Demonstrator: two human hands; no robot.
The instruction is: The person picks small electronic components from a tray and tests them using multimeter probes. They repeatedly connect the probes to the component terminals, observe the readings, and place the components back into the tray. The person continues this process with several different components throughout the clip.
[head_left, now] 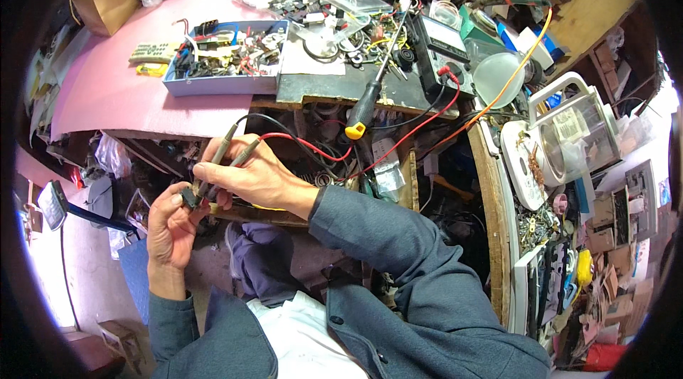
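Observation:
My right hand (263, 178) is closed around two multimeter probes, one probe with a black lead (224, 144) and one with a red lead (245, 154). Their tips reach down to a small dark component (189, 198), pinched in the fingers of my left hand (171, 229). Fingers cover part of that component, so its exact kind and the tips' contact cannot be made out. The red lead (398, 138) runs right to an analog multimeter (442, 44) on the bench. Between hands and meter, a black-handled screwdriver (366, 105) with a yellow end sticks out past the bench edge.
A blue tray (220, 86) full of small parts sits on the pink bench sheet (114, 87), beside a remote control (153, 51). Loose parts crowd the back. To the right are a soldering iron (526, 0) with an orange cord and a clear-sided appliance (576, 130).

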